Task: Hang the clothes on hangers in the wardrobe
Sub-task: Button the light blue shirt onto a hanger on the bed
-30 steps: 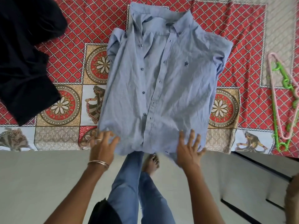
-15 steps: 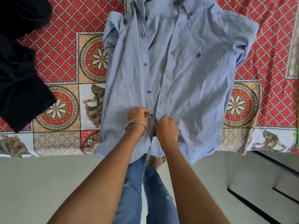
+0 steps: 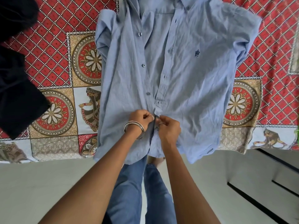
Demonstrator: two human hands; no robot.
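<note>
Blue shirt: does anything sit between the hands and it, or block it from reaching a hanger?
Nothing separates them: the left hand and right hand already pinch the blue shirt at its front placket. No hanger or wardrobe is in view, so that path cannot be judged.

a bed under a red patterned cotton bedsheet carries a light blue button-up shirt at centre and dark black clothing at 9 o'clock.

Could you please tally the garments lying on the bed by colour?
Blue: 1, the shirt
Black: 1, the dark garment at the left edge; it may be more than one piece, I cannot tell.
Total: 2
</note>
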